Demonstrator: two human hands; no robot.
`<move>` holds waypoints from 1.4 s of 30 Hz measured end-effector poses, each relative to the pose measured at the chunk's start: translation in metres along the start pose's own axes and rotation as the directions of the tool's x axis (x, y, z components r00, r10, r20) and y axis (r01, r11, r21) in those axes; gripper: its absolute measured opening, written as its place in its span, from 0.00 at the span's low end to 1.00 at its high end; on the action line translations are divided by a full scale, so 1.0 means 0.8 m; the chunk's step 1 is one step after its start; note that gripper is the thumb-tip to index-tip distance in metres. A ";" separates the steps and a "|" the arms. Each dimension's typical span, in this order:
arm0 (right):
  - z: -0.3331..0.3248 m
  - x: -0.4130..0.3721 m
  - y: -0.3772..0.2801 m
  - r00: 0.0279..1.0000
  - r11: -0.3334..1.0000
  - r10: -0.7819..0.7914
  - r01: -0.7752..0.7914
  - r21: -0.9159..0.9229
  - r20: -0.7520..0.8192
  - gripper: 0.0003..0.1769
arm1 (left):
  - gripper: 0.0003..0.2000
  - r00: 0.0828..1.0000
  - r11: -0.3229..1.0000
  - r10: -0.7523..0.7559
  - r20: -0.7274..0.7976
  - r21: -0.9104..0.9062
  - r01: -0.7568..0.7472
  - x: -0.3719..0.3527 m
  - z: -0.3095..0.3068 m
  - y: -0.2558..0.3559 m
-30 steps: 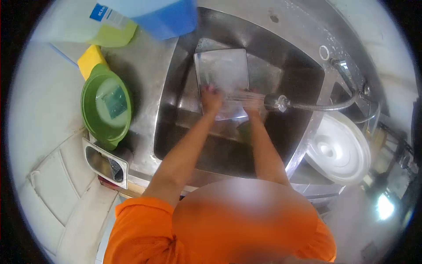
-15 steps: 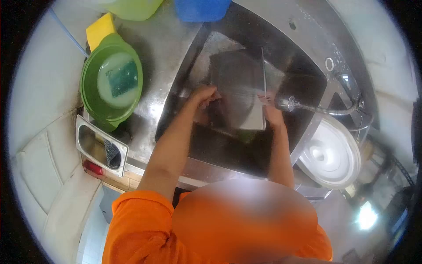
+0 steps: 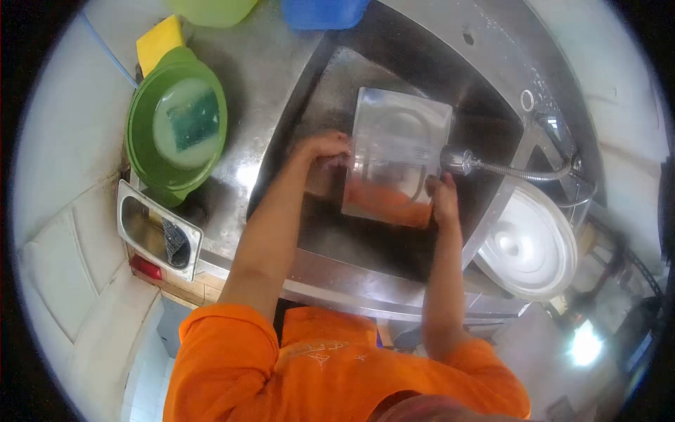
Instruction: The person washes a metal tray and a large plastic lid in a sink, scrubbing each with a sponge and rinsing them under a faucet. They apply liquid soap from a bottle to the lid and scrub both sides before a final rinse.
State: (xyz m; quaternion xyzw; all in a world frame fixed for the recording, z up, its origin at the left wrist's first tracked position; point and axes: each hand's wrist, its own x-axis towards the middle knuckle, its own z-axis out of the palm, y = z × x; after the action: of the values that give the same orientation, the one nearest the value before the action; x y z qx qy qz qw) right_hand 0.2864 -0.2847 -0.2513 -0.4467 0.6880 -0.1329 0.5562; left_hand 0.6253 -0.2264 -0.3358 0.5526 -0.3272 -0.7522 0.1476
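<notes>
Over the steel sink (image 3: 330, 235), a shiny rectangular metal lid or tray (image 3: 401, 141) is held with its broad face up, an orange reflection along its near part. My left hand (image 3: 329, 146) grips its left edge, fingers partly hidden. On the right edge, near the lower corner, my right hand (image 3: 444, 199) is closed with the thumb on top. The chrome spray head (image 3: 457, 161) points left just above my right hand, and water appears to run across the metal face.
Left of the sink are a green basin (image 3: 140, 158) with cloudy water and a green pad, a yellow sponge (image 3: 159, 43) and a small metal container (image 3: 133, 225). A blue container (image 3: 325, 13) stands behind. At right is a white round lid (image 3: 531, 243).
The metal piece has turned from a steep tilt to show its broad face. My right hand has moved down along its right edge, below the spray head.
</notes>
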 end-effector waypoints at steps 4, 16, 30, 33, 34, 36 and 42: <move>0.036 0.023 0.028 0.939 0.984 -0.127 0.078 -0.163 -0.319 0.20 | 0.21 0.992 0.992 -0.125 0.002 -0.035 0.125 -0.032 -0.007 0.061; 0.065 0.008 0.012 0.947 0.949 0.257 -0.285 -0.134 -0.195 0.39 | 0.18 0.463 0.450 0.136 -0.876 -0.361 -0.817 0.021 -0.034 0.139; 0.073 0.032 0.044 0.936 0.937 0.333 -0.315 0.150 -0.113 0.44 | 0.18 0.461 0.669 0.688 -0.560 0.244 -0.702 -0.003 0.069 0.148; 0.073 0.025 0.028 0.891 0.894 0.431 -0.401 0.199 -0.143 0.44 | 0.18 0.551 0.707 0.682 -0.481 0.239 -0.666 -0.049 0.101 0.152; 0.073 0.023 0.028 0.889 0.892 0.435 -0.404 0.202 -0.142 0.44 | 0.18 0.604 0.738 0.653 -0.457 0.202 -0.644 -0.065 0.111 0.152; 0.073 0.021 0.029 0.899 0.834 0.437 -0.400 0.379 -0.012 0.45 | 0.19 0.634 0.745 0.654 -0.413 0.205 -0.635 -0.092 0.123 0.146; 0.081 0.017 0.017 0.886 0.794 0.464 -0.412 0.447 -0.006 0.43 | 0.21 0.669 0.757 0.653 -0.355 0.316 -0.572 -0.177 0.143 0.131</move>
State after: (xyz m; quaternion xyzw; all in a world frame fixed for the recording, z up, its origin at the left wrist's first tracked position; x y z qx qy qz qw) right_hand 0.3381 -0.2674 -0.2918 -0.1316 0.7565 -0.1756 0.6160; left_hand 0.5534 -0.1838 -0.1430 0.5772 -0.5168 -0.4787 0.4131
